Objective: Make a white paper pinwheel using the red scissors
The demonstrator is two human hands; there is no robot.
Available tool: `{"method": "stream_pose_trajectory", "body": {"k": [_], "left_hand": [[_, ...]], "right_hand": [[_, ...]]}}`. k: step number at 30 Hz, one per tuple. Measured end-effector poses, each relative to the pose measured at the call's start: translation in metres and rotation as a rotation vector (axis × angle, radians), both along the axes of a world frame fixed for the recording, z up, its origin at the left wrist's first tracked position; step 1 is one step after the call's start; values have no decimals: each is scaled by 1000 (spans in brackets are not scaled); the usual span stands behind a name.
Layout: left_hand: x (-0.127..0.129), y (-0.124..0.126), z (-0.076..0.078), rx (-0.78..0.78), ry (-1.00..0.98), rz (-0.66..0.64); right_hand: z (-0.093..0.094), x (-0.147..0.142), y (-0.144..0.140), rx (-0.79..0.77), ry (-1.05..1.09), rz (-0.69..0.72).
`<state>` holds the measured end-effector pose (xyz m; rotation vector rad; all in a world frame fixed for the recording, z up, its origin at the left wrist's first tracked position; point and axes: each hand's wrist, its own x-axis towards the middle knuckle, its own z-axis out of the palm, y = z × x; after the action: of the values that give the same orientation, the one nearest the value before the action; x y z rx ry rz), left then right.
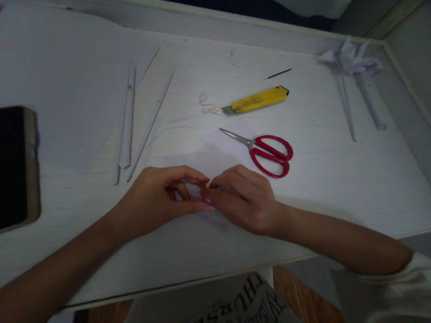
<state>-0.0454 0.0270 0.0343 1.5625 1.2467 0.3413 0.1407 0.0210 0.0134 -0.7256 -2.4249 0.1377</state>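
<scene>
White paper piece [192,189]: small, pinched between the fingertips of both hands, low over the near middle of the desk; mostly hidden by the fingers.
Left hand [158,199]: fingers curled narrow around the left side of the paper piece, thumb underneath.
Right hand [243,197]: knuckles up, fingertips closed on the right side of the same piece, touching the left hand's fingertips.
Desk [334,181]: pale wood-grain top with a raised rim at the back and right.
Paper sheet [222,148]: flat on the desk just beyond the hands; the scissor blades lie on its corner.
Scissors [265,149]: red handles, closed, just beyond the right hand.
Utility knife [257,100]: yellow, lying farther back than the scissors.
Rolled paper sticks [127,121]: several thin white tubes lying left of centre.
Paper pinwheel [352,59]: folded white paper at the far right corner, with paper tubes beside it.
Phone [0,167]: dark screen, at the left edge.
</scene>
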Motion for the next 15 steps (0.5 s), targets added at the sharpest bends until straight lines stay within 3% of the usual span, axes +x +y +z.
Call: {"method": "stream_pose_trajectory", "body": {"k": [8,15], "left_hand": [[-3,5,2,-166,-137,35],[-7,11,-1,-277,-219,19]], "right_hand": [[0,2,0,66,-66,74],[-2,2,1,-19,-31,140]]}}
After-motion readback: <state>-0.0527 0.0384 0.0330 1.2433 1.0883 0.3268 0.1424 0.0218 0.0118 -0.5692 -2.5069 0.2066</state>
